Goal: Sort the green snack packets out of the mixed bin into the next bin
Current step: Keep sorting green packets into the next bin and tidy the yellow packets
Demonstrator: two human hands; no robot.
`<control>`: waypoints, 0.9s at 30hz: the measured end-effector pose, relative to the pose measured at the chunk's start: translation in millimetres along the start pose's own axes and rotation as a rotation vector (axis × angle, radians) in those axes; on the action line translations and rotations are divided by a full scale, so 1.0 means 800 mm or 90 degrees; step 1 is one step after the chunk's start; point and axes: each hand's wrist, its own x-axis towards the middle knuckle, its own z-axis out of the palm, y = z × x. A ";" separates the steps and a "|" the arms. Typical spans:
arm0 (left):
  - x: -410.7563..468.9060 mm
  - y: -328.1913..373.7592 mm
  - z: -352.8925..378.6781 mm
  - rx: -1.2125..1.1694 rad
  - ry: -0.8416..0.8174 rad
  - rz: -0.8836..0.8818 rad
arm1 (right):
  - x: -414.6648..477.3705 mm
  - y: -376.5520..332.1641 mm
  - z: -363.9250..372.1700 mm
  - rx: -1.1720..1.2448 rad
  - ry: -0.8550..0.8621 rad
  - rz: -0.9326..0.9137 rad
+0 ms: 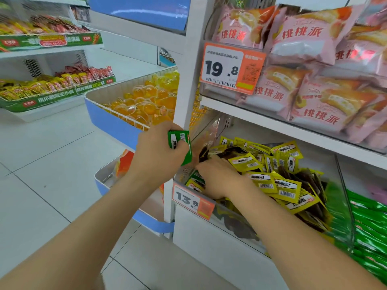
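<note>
My left hand is closed around green snack packets, held just left of the mixed bin's left end. The mixed bin has a clear front wall and is heaped with yellow packets, with a few green ones near its left front corner. My right hand reaches down into that left corner, fingers buried among the packets; what it grips is hidden. To the right, past a clear divider, lies the bin of green packets.
A shelf of pink cake bags hangs right above the bins. Orange price tags clip to the bin fronts. At left, blue-fronted wire baskets hold orange jelly cups, with white tiled floor beyond.
</note>
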 end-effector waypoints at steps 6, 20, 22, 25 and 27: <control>0.000 -0.002 0.004 0.020 -0.029 0.012 | 0.017 0.005 -0.005 -0.074 -0.134 -0.024; -0.001 0.002 0.011 0.038 -0.030 0.025 | -0.015 0.011 -0.007 0.202 -0.143 -0.147; -0.001 0.003 0.011 0.044 -0.030 0.025 | -0.016 0.011 -0.003 0.208 -0.142 -0.177; -0.002 0.005 0.010 0.045 -0.030 0.022 | -0.019 0.014 -0.002 0.263 -0.100 -0.203; -0.003 0.006 0.010 0.048 -0.032 0.018 | -0.029 0.020 -0.011 0.329 -0.060 -0.200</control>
